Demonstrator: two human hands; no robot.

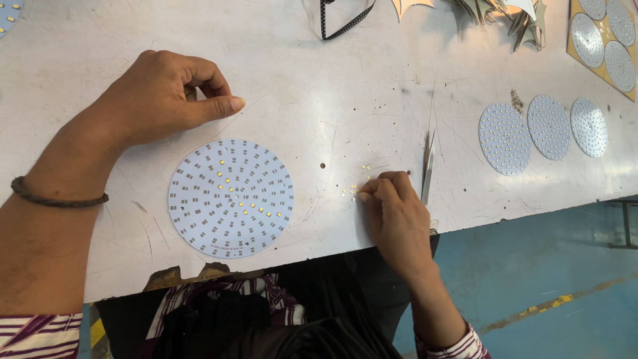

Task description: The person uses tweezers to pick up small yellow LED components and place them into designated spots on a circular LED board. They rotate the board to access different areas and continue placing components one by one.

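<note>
On the table (332,80), the round board (230,197) lies left of the loose chips (355,183), three discs (548,127) far right

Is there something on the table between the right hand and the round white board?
Nothing visible. Between the right hand, by the small yellow chips, and the round white board lies only bare table.
</note>
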